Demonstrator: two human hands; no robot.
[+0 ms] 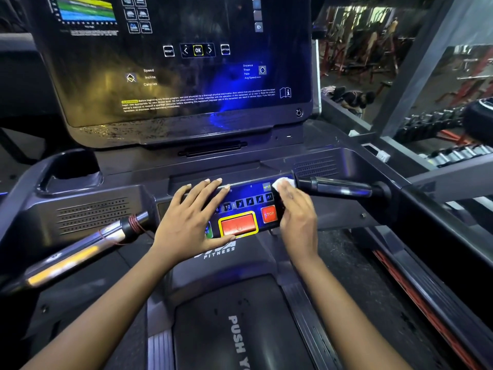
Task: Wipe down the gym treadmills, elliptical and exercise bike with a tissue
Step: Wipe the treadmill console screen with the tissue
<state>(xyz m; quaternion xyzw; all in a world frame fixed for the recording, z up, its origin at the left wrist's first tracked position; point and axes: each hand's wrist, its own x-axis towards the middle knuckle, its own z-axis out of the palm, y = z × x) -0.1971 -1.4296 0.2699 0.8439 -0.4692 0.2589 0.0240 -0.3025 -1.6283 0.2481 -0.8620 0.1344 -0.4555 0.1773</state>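
Entry, head view.

Treadmill point(266, 161): fills the frame. Its deck is cut off at the bottom edge.

Console screen point(186, 84): dark, with streaks and specks near its lower edge. Judged not yet wiped, though glare makes this uncertain.

Key panel point(241, 206): sits between the two handle grips, and this is where I'm working.

Left hand point(192, 220): lies flat on the panel's left half with the fingers straight and slightly spread. I read it as a brace while the other hand wipes. It hides the keys beneath it and part of a green button.

Right hand point(296, 217): fingers are pressed together and bent over the tissue. The thumb is out of sight, so I cannot tell whether this is a pinch.

Tissue point(284, 182): a small white wad at the panel's upper right corner, just beside the inner end of the right grip point(341, 186). Most of it is covered by the fingertips.

The elliptical and the exercise bike are not in view.
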